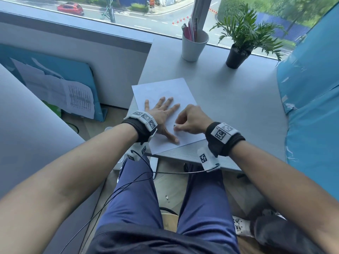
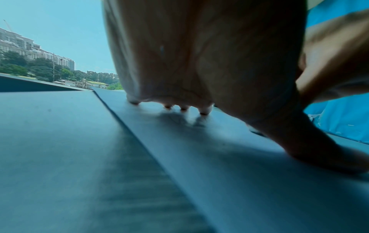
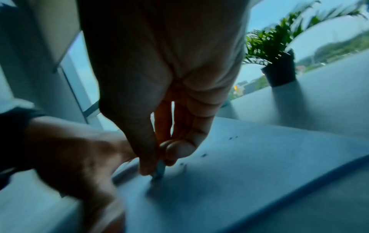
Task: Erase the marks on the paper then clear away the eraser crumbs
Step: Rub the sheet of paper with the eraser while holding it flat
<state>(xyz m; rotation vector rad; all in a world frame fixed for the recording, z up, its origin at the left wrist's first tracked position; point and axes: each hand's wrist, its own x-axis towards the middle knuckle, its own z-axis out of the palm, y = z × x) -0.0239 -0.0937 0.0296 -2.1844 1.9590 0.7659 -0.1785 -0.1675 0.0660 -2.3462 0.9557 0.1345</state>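
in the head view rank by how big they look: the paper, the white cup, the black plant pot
1. paper, clearly largest
2. white cup
3. black plant pot, smallest

The cup and pot stand about equally far away, so their order is fair.

Office: desk [image 1: 238, 107], pen cup [image 1: 193, 46], street-view window [image 1: 128, 11].
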